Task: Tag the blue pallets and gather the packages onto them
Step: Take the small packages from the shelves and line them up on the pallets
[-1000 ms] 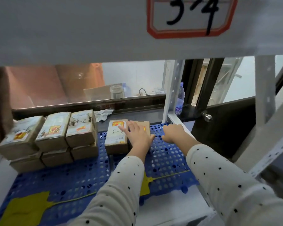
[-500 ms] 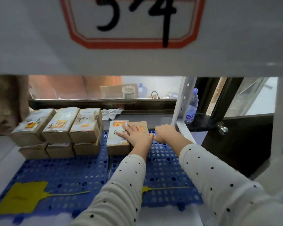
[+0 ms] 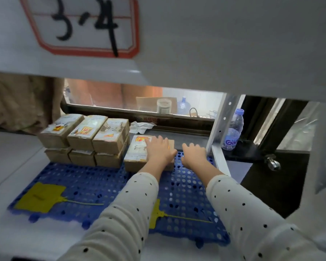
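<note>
Nearest, two yellow tags (image 3: 40, 197) lay on the blue pallets (image 3: 94, 187). Beyond them the left hand (image 3: 159, 150) pressed flat, fingers straight, on two packages (image 3: 136, 153) at the pallets' far edge; the right hand (image 3: 193, 153) rested beside them, fingers loosely bent, holding nothing. Left of these packages stood the stacked packages (image 3: 85, 138).

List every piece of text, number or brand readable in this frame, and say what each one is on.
"3-4": handwritten in black on the red-bordered shelf label.
"Ga…": blue brand lettering on the water bottle, the rest cut off by the shelf post.
"4-2", apparently: handwritten on the stacked package.
Package under the left hand: print too blurred.
Yellow tags: unreadable.
</note>
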The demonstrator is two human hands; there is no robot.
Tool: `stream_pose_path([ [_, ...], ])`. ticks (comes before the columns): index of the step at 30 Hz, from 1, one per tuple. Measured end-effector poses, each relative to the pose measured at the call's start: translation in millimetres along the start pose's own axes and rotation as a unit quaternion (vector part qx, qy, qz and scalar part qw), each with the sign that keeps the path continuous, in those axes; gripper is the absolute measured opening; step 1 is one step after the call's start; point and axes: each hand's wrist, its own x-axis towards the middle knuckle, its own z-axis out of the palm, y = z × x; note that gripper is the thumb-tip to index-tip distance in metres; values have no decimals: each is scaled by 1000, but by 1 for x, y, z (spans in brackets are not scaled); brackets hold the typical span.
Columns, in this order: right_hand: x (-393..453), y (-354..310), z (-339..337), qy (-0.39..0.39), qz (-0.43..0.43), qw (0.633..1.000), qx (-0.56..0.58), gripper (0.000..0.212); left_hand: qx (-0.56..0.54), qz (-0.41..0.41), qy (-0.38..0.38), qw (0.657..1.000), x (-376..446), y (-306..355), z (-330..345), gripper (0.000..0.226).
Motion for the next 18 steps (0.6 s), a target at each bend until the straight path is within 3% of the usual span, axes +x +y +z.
stream_pose_path([
  [4, -8, -7, -14, 28, -3, 1000, 1, 46, 67, 73, 33, 994, -10, -19, -16, 66],
  [18, -117, -55, -97, 84, 34, 996, -16, 75, 148, 154, 131, 968, -116, -81, -82, 63],
])
